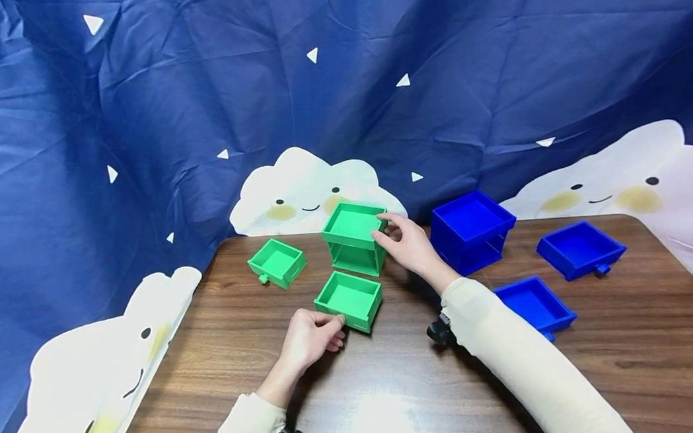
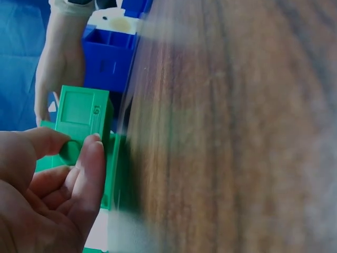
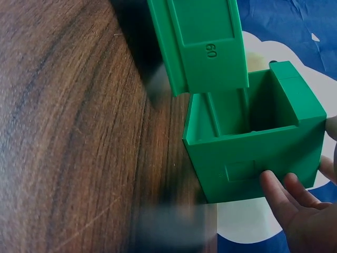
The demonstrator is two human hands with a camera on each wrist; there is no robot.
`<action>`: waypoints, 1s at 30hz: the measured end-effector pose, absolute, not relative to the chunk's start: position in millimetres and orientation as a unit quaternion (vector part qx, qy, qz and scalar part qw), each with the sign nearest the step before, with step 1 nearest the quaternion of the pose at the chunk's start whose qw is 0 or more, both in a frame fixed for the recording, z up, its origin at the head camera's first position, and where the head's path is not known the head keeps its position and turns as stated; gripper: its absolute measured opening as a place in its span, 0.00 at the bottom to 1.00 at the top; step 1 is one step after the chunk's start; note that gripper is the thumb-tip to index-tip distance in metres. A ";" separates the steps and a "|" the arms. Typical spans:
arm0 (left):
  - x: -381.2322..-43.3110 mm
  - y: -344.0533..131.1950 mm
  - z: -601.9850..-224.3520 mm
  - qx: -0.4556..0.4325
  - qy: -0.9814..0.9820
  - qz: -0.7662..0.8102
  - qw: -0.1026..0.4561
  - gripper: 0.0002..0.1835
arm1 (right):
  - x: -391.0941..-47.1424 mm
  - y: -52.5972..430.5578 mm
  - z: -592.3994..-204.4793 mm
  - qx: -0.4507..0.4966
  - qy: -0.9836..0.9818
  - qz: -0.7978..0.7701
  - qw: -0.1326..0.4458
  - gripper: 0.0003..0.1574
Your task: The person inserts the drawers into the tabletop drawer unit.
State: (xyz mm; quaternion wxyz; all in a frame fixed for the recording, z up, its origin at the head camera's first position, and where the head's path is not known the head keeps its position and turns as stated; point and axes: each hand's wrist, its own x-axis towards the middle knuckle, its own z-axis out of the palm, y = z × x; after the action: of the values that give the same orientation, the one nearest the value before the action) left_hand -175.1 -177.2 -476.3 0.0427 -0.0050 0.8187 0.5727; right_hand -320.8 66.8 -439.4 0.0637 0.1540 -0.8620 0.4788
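My left hand (image 1: pixel 312 338) pinches the round knob (image 2: pixel 70 152) of a green drawer (image 1: pixel 343 311) between thumb and fingers. In the head view the drawer lies just in front of a green cabinet (image 1: pixel 348 238), which has a shallow tray top and an open front. The drawer's back end is close to that opening, overlapping it in the right wrist view. My right hand (image 1: pixel 404 243) holds the cabinet at its right side, thumb near the front top corner. Fingertips touch the cabinet's side wall (image 3: pixel 247 155) in the right wrist view.
A second green drawer (image 1: pixel 277 274) with a knob sits left of the cabinet. To the right stand a blue cabinet (image 1: pixel 448 243) and two blue drawers (image 1: pixel 570 266), one partly behind my right sleeve (image 1: pixel 496 333). A blue cloth (image 1: pixel 315 99) hangs behind the wooden table (image 1: pixel 404 378).
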 end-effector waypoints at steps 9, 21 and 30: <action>-186.7 -177.6 -478.2 -0.016 0.827 0.561 0.024 0.12 | -321.4 66.8 -440.4 0.148 -0.860 0.485 0.055 0.32; -199.5 -176.0 -478.2 -0.043 0.816 0.577 0.017 0.12 | -320.7 65.9 -441.0 0.144 -0.857 0.491 0.052 0.32; -209.4 -173.1 -478.6 -0.053 0.810 0.584 0.017 0.12 | -323.5 64.7 -445.1 0.142 -0.856 0.493 0.061 0.32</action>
State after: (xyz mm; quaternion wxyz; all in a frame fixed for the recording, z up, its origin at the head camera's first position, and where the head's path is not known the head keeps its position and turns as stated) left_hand -209.4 -173.1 -478.6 0.0175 -0.0533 0.8102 0.5835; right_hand -323.5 64.7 -445.1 0.0611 0.1415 -0.8561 0.4933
